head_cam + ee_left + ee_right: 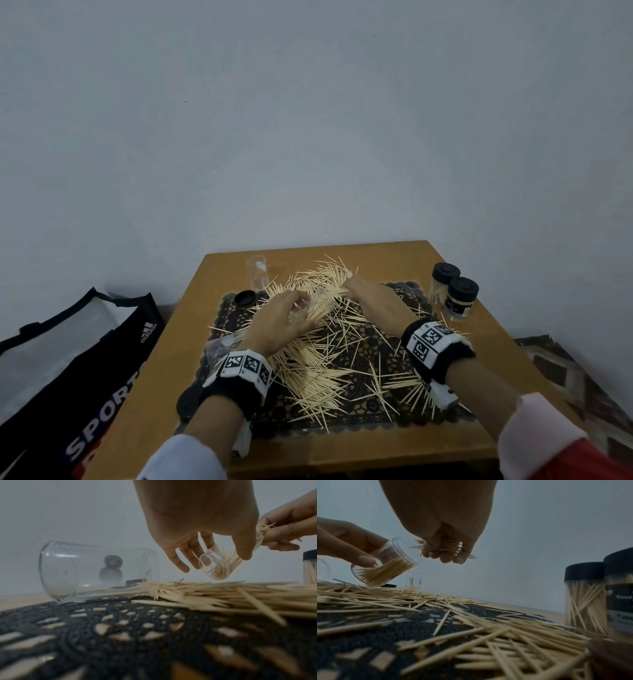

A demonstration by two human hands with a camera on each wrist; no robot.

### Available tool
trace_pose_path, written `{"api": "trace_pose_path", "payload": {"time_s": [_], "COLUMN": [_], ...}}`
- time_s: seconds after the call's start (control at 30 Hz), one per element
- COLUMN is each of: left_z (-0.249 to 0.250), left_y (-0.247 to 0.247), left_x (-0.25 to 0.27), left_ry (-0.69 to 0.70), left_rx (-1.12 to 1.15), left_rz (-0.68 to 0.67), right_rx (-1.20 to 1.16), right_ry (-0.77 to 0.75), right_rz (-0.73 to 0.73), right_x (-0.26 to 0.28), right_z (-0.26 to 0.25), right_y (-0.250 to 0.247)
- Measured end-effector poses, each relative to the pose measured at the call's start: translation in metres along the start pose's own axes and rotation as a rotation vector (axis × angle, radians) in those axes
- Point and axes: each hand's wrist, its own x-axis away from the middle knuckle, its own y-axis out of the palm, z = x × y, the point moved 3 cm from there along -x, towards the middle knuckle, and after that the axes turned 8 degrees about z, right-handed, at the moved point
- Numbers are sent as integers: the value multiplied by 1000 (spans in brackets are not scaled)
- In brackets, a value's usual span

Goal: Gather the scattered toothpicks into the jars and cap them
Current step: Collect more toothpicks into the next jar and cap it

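Observation:
Pale toothpicks (315, 377) lie scattered over a black lace mat (370, 407) on a wooden table (496, 363). My left hand (298, 308) grips a clear jar (221, 568) tilted above the pile, its mouth toward the right and partly filled with toothpicks (385, 572). My right hand (352, 287) pinches a bundle of toothpicks (418, 547) right at that jar's mouth (406, 550). The right hand's fingers (447, 557) are curled round the bundle.
Two jars with black caps (445, 277) (460, 298) stand at the right edge of the mat. An open clear jar (257, 274) stands at the back left, and another (96, 572) lies on its side left of my wrist. A black lid (245, 298) lies nearby. A black bag (85, 359) sits left of the table.

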Motion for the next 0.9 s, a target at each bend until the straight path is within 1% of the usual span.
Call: {"api": "trace_pose_path", "payload": {"time_s": [0.13,0.3,0.57,0.9], "left_z": [1,1,8,7], "left_y": [0,1,2,6], "left_x": [0,1,1,0], "left_ry": [19,32,25,49], "left_rx": [10,30,53,42], "left_rz": [4,-5,-41,-82], "right_rx": [36,40,-56,-133], "right_ry": [-24,-52,-89,-73], "right_rz": [-40,-21,-25,93], "right_x": [0,-1,-2,0], "right_z": [-3,-3,-5,0], "right_y": [3,7,8,1]}}
